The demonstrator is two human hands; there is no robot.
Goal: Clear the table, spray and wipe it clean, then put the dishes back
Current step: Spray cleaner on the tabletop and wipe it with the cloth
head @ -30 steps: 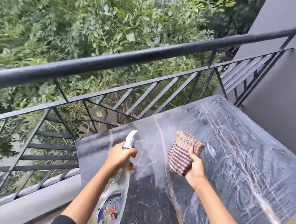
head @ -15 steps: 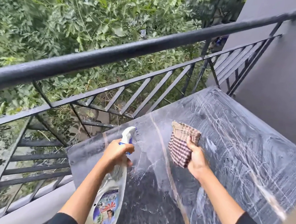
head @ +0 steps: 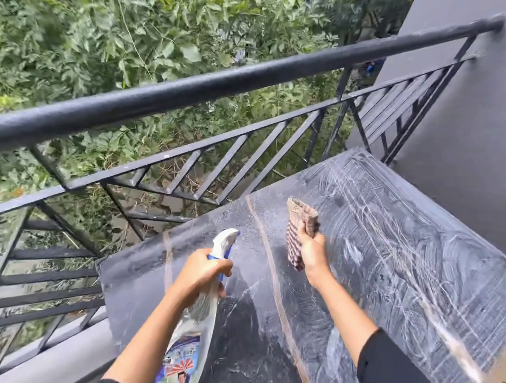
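A dark marble table (head: 419, 260) fills the lower right, streaked with wet smears. My left hand (head: 199, 274) grips the neck of a clear spray bottle (head: 195, 336) with a white and blue nozzle that points out over the table's left part. My right hand (head: 311, 252) grips a checked brown cloth (head: 298, 223) bunched up above the tabletop's middle. No dishes are in view.
A black metal balcony railing (head: 223, 80) runs along the table's far and left sides, with green foliage (head: 137, 30) beyond it. A grey wall (head: 471, 130) stands to the right. A low grey ledge (head: 58, 354) lies below the railing at the left.
The view has shifted a little. My right hand has turned the cloth more edge-on and lifted it slightly. My left hand keeps the bottle aimed at the table's left part.
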